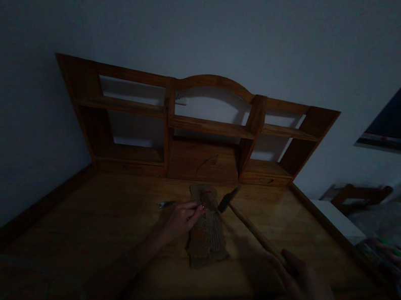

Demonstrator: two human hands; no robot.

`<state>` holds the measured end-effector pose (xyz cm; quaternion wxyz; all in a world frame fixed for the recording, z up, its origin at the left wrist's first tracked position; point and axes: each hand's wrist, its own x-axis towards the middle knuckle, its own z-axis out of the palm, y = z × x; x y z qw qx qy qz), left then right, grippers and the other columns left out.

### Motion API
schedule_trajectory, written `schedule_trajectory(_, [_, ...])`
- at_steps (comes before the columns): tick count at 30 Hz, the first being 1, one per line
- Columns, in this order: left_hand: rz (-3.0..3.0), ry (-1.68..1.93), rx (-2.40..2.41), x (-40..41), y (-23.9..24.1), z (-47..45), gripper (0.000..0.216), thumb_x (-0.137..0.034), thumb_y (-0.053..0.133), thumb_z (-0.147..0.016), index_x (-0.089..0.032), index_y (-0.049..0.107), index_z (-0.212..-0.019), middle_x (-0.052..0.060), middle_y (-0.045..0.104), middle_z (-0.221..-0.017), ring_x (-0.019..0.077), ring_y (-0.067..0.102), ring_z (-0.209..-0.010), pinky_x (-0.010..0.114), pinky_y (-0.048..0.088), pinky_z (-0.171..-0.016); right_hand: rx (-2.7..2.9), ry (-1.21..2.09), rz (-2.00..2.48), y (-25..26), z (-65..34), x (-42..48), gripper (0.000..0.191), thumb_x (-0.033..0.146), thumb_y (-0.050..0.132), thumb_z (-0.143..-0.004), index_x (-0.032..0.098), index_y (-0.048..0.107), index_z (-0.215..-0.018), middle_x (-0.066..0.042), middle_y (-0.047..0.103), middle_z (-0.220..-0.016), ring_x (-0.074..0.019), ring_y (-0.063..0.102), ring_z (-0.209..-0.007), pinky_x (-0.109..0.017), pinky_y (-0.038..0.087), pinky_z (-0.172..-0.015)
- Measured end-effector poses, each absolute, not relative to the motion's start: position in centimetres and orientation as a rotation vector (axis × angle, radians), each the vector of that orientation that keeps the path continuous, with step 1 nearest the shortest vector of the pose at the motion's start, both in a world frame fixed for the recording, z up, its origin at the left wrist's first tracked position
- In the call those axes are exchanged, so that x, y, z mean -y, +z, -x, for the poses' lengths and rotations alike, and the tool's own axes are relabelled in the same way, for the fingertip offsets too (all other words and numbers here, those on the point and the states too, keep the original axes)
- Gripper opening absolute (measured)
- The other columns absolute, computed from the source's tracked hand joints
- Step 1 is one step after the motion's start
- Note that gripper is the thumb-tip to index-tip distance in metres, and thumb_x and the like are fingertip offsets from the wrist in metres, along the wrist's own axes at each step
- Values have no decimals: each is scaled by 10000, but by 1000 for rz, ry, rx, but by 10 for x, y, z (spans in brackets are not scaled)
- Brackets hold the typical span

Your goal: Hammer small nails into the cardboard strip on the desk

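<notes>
My right hand [298, 274] is wrapped round the wooden handle of a hammer [249, 225]. The dark hammer head is raised above the right edge of a worn, ridged brown piece that looks like cardboard [208, 238], lying on the wooden desk [106, 226]. Over the left side of that piece, my left hand [183, 217] is closed in a pinch, thumb against forefinger. A tiny bright spot shows at its fingertips; what they hold is too small and dark to name. Left of this hand lies a small bunch of thin metal pieces [166, 204], possibly nails.
A wooden shelf unit [212, 127] stands along the back of the desk against the wall. Right of the desk are a white surface [338, 219], a wooden chair back [363, 198] and plastic-wrapped items [396, 223]. The room is dim.
</notes>
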<state>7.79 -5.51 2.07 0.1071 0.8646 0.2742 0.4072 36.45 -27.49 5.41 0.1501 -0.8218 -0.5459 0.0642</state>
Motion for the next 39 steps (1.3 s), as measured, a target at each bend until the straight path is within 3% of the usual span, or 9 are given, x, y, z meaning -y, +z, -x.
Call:
schedule_trajectory(3, [-2524,1166,-762,58,24,-79,413,-317,390,-967,-209,767,-839,23,656,-689,94,591,-585,207,406,-535,1557,199,2362,56,-363,275,598,668,392,-838,217,611,-1165,-84,739,-993,-294,675,-957,-343,524,-701])
schedule_trajectory(9, [-2472,1130,-735,58,26,-82,437,-318,370,-972,-191,767,-840,25,633,-649,96,599,-587,201,410,-535,1553,152,2359,63,-356,274,544,663,371,-849,251,667,-1045,-81,746,-959,-287,695,-890,-304,508,-581])
schedule_trajectory(24, [-2431,1137,-795,56,24,-81,402,-340,414,-957,-188,748,-793,22,663,-726,100,603,-633,209,413,-561,1551,186,2378,61,-358,277,576,664,366,-850,233,634,-1121,-97,738,-988,-303,685,-918,-350,517,-666])
schedule_trajectory(29, [-2440,1065,-818,55,23,-82,412,-360,399,-960,-206,749,-810,13,661,-724,103,610,-640,210,427,-582,1576,169,2362,65,-354,277,526,632,390,-858,226,655,-1062,-100,736,-995,-298,688,-911,-316,507,-595])
schedule_trajectory(34, [-2449,1019,-801,56,25,-82,403,-350,378,-970,-212,747,-887,21,692,-783,111,642,-711,208,445,-634,1564,161,2379,66,-354,277,539,629,375,-862,216,667,-1048,-97,751,-877,-286,707,-803,-308,495,-563])
schedule_trajectory(39, [-2510,1007,-824,58,29,-80,430,-357,357,-973,-217,752,-877,26,685,-734,105,631,-648,199,425,-589,1574,181,2391,67,-354,275,524,631,374,-862,228,653,-1045,-89,742,-967,-284,694,-886,-299,498,-577])
